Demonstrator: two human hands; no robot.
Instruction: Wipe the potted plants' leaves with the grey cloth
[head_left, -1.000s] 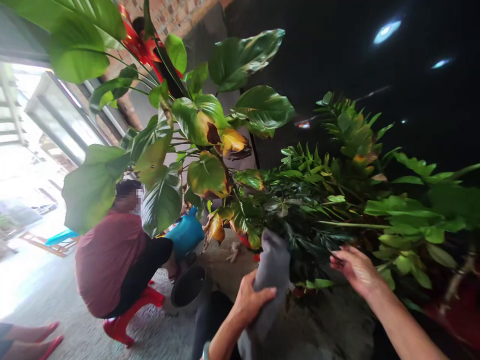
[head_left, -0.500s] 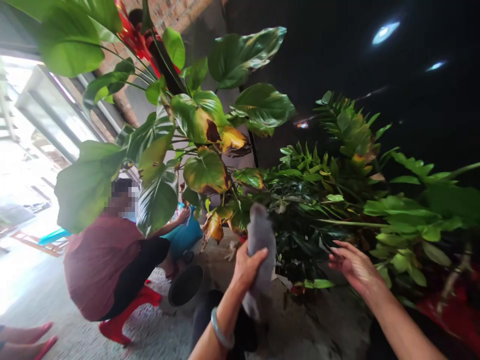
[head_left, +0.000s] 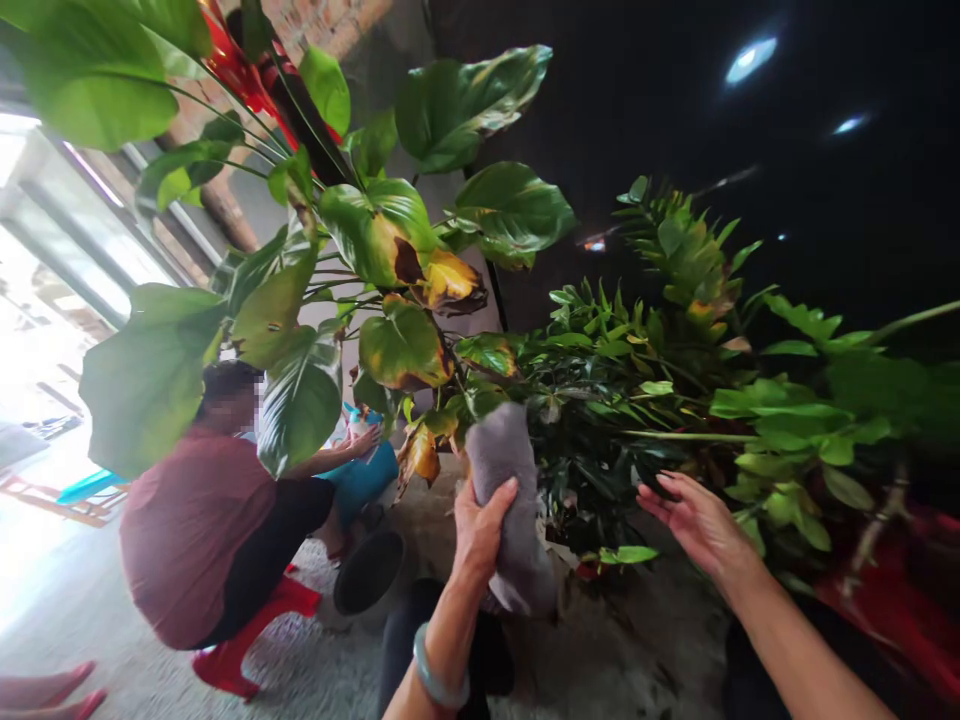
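Observation:
My left hand [head_left: 480,530] grips a grey cloth [head_left: 508,500] and holds it up against the lower leaves of a big-leaved plant [head_left: 390,260] with yellow and brown patches. My right hand [head_left: 697,520] is open, fingers spread, palm turned up. It reaches into the dark glossy fronds of a bushier green plant [head_left: 645,400] to the right. A jade-coloured bangle [head_left: 435,680] sits on my left wrist.
A person in a maroon shirt [head_left: 195,530] crouches on a red stool [head_left: 247,640] at the left, hand on a blue pot [head_left: 367,475]. A dark round dish [head_left: 367,570] lies on the speckled floor. Red pots [head_left: 892,600] stand at the right. Bright doorway at the far left.
My left hand has raised the grey cloth higher toward the leaves. My right hand has opened and shifted a little left among the fronds. The crouching person reached an arm out to the blue pot.

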